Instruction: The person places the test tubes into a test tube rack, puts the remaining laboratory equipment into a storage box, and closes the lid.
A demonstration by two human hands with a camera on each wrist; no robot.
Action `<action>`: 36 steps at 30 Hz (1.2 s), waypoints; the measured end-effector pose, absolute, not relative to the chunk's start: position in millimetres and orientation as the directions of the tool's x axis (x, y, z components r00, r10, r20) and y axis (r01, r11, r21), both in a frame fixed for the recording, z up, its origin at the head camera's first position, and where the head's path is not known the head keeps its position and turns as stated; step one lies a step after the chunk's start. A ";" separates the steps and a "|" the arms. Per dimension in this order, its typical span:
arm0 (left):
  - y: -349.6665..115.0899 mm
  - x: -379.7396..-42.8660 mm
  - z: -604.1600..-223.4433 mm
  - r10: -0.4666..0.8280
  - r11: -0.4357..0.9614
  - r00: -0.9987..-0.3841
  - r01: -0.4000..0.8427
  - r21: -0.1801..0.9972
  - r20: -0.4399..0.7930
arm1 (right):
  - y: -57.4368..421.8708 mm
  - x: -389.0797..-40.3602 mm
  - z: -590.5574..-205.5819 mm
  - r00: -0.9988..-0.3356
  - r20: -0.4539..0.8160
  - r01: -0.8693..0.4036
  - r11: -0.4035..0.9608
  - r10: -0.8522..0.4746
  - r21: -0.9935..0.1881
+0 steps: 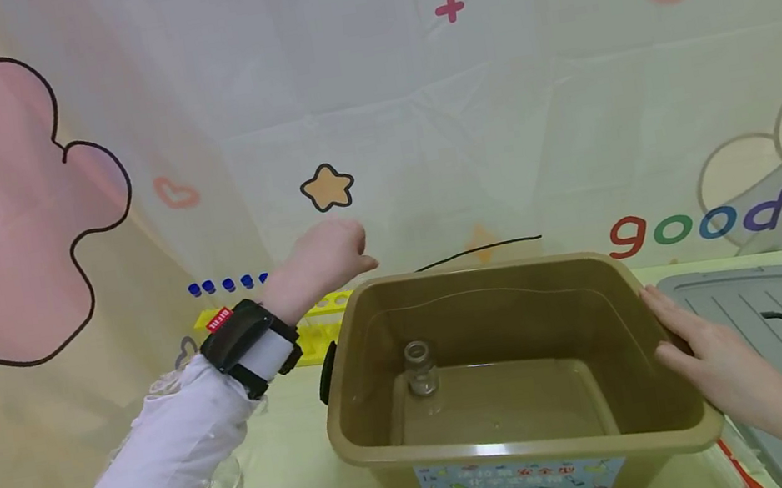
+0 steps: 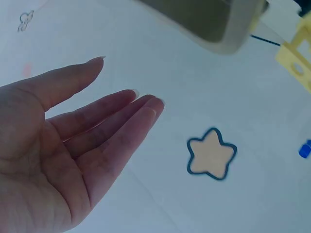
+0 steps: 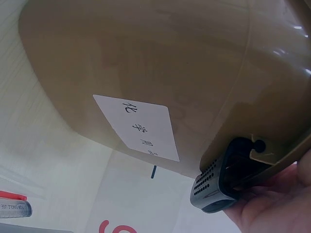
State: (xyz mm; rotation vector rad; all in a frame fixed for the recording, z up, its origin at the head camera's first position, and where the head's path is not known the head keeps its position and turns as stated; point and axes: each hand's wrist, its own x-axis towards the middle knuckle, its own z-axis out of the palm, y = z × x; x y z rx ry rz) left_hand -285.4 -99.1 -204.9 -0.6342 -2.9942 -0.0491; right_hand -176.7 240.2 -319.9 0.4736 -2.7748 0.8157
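Observation:
A brown plastic bin (image 1: 498, 451) stands in front of me in the head view, with a small clear glass bottle (image 1: 421, 370) upright inside, toward its left. My left hand (image 1: 321, 259) is raised beyond the bin's back left corner. In the left wrist view, that left hand (image 2: 92, 141) holds nothing, its fingers nearly straight and the thumb apart. My right hand (image 1: 704, 357) rests on the bin's right rim with extended fingers. The right wrist view has the right hand (image 3: 277, 206) against the rim beside a black handle (image 3: 214, 182), partly hidden by it.
Behind the left forearm stands a yellow rack (image 1: 315, 344), with several blue caps (image 1: 229, 285) above it. Clear glassware (image 1: 224, 484) is partly covered by the left sleeve. A grey lid (image 1: 740, 293) with a black handle lies at the right. A white label (image 3: 141, 128) marks the bin's side.

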 end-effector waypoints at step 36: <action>-298.5 -274.2 -305.9 0.141 0.977 -0.990 0.135 0.164 -0.029 | 237.6 -176.2 -319.4 -0.917 0.318 -0.371 0.803 -0.239 -0.467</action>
